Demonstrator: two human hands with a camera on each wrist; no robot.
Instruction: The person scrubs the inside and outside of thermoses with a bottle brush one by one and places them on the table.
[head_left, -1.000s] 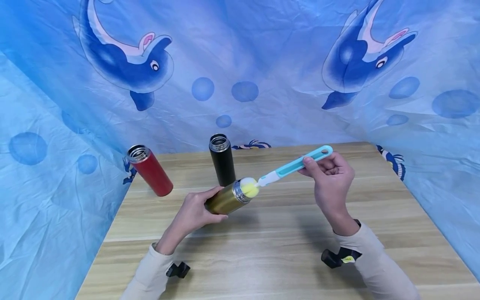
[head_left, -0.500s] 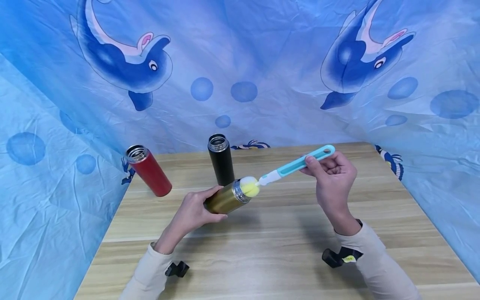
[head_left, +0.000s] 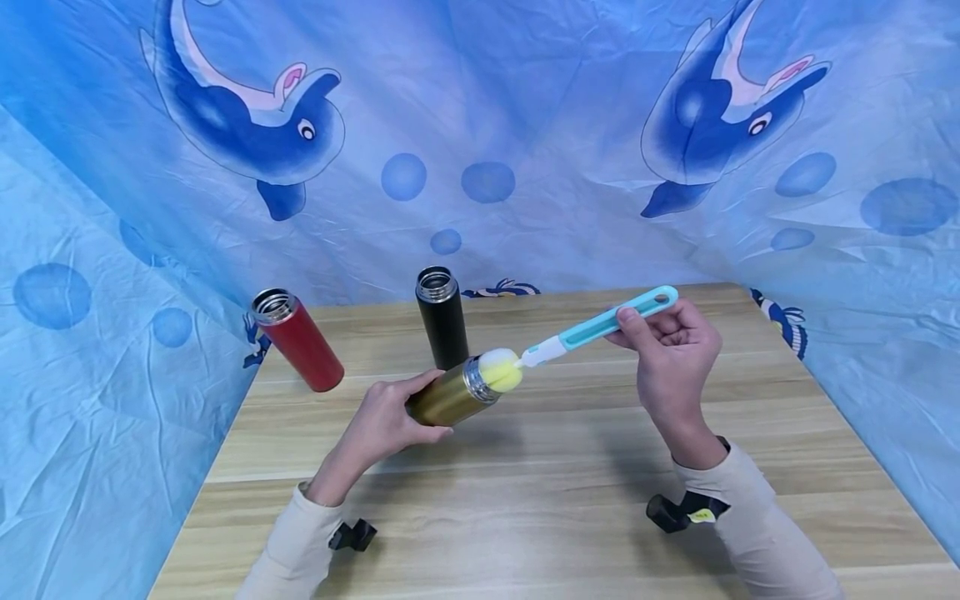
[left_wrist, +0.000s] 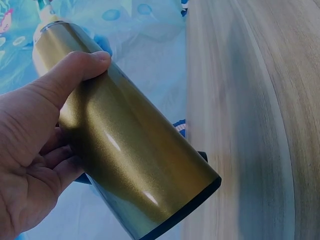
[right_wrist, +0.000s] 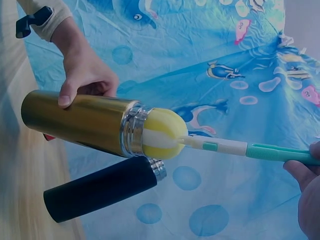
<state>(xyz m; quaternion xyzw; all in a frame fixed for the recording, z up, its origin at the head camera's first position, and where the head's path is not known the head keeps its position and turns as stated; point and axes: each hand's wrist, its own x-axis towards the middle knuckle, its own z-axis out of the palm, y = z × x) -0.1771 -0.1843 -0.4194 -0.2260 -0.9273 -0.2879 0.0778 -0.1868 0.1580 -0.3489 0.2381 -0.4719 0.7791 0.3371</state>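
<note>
My left hand [head_left: 390,421] grips a gold thermos bottle [head_left: 448,397] round its body, fingers and thumb on opposite sides. The bottle is tilted, its lidless steel mouth pointing right. In my right hand [head_left: 675,358], a bottle brush [head_left: 600,325] with a teal and white handle is pinched near its looped end. The brush's yellow and white sponge head [right_wrist: 166,133] sits at the bottle's mouth, partly inside and bulging out of it. The left wrist view shows the bottle's gold side [left_wrist: 125,145] and dark base up close, with my thumb lying across it.
A lidless black bottle [head_left: 444,325] stands upright just behind the gold one. Farther left stands a lidless red bottle [head_left: 303,346]. The wooden table [head_left: 525,517] ends at the back against a blue dolphin-print cloth [head_left: 555,167], which also hangs along both sides.
My right hand has drawn slightly up and to the right with the brush. A little more of the sponge head now shows outside the mouth. The left hand and gold bottle stay nearly still.
</note>
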